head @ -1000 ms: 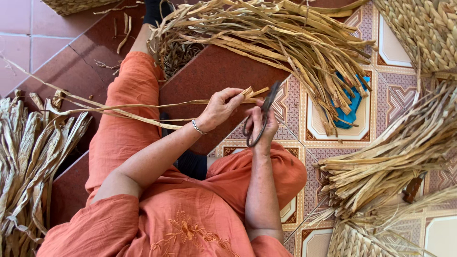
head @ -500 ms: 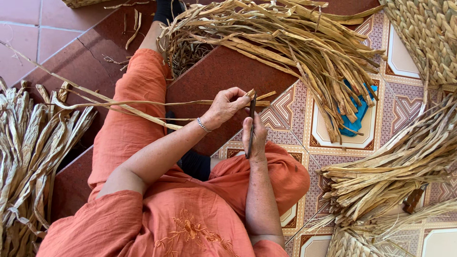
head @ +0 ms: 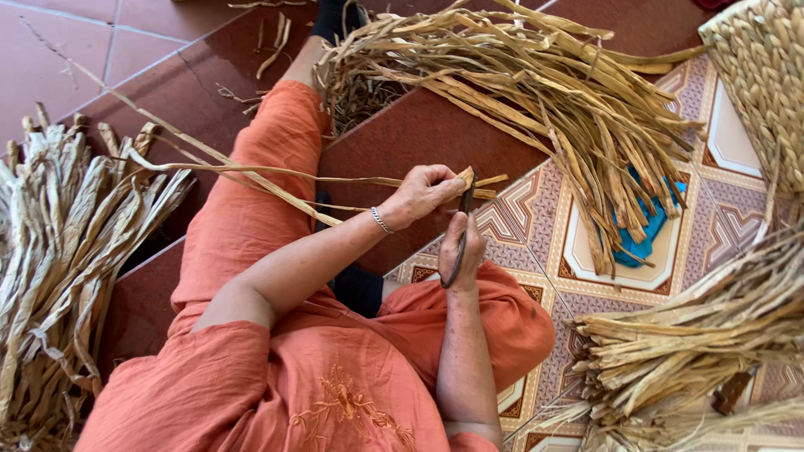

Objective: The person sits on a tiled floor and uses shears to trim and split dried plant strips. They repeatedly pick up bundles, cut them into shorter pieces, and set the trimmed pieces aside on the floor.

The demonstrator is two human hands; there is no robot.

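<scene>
One pair of scissors [head: 459,238], gripped in the right hand [head: 461,251], stands blades-up beside the left hand [head: 423,194], which pinches one bunch of dried strips [head: 251,177]. Three loose piles of dried leaves lie around the scissors, and one woven basket [head: 766,92] sits far to their right, its contents hidden.

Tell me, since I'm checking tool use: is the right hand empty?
No, the right hand grips dark scissors, their blades meeting the dried leaf strips that the left hand pinches.

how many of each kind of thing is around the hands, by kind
heaps of dried leaf strips: 3
woven baskets: 1
scissors: 1
blue cloth: 1
hands, left hand and right hand: 2
total: 8
</scene>
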